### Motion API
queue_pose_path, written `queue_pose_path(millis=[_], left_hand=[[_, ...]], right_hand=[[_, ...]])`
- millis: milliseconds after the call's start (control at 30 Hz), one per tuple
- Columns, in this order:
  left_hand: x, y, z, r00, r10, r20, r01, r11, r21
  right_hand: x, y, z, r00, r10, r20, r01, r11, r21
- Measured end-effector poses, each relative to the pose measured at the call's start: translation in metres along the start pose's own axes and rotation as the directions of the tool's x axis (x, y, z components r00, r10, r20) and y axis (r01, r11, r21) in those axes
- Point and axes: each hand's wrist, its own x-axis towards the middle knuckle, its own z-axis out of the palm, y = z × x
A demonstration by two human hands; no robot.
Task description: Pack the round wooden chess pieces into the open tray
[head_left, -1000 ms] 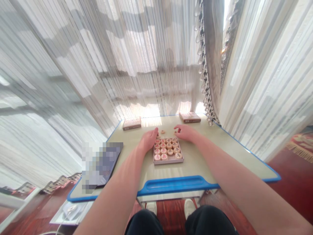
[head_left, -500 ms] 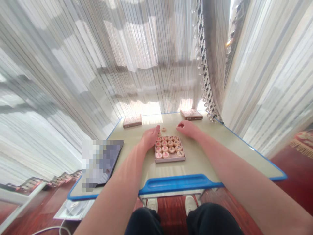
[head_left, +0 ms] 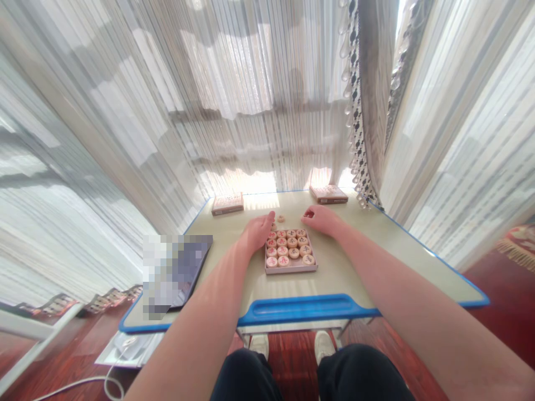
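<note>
A shallow open box (head_left: 291, 270) of round wooden Chinese chess pieces (head_left: 292, 242) lies in front of me, red characters at left, dark ones at right. A gap shows in its front row. My left hand (head_left: 257, 231) rests at the box's back left corner, fingers stretched forward and partly hidden. Right beside its fingertips is a loose piece (head_left: 273, 226), partly covered. Another loose piece (head_left: 281, 219) lies behind the box. Past the back right corner, my right hand (head_left: 321, 218) is closed in a pinch; what its fingertips hold, if anything, is too small to make out.
On the pale, blue-edged table (head_left: 284, 287), two flat boxes (head_left: 228, 204) (head_left: 329, 194) stand along the far edge. A dark tablet-like device (head_left: 194, 262), partly blurred out, lies at left. Striped curtains (head_left: 251, 111) hang behind the table.
The view has shifted slightly, so the table and box appear a little higher. Both hands keep almost the same places around the box, and the pieces in it look unchanged.
</note>
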Motion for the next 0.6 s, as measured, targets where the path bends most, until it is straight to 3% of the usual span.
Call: queue_pose_path(millis=[233, 367, 500, 600], left_hand=[[0.004, -0.007, 0.003, 1.000, -0.009, -0.012, 0.009, 0.999, -0.039], [0.004, -0.011, 0.006, 1.000, -0.013, -0.016, 0.011, 0.996, -0.086], [-0.002, -0.011, 0.007, 0.993, -0.029, -0.114, 0.020, 0.996, -0.086], [-0.007, -0.014, 0.006, 0.977, -0.047, -0.208, 0.033, 0.997, -0.071]], right_hand=[[0.000, 0.002, 0.002, 1.000, 0.013, 0.001, -0.013, 0.999, 0.040], [-0.003, 0.003, 0.002, 0.997, 0.078, 0.023, -0.080, 0.986, 0.148], [-0.014, -0.008, -0.009, 0.985, 0.171, -0.006, -0.157, 0.913, 0.376], [-0.031, -0.027, -0.021, 0.988, 0.155, -0.017, -0.132, 0.886, 0.445]])
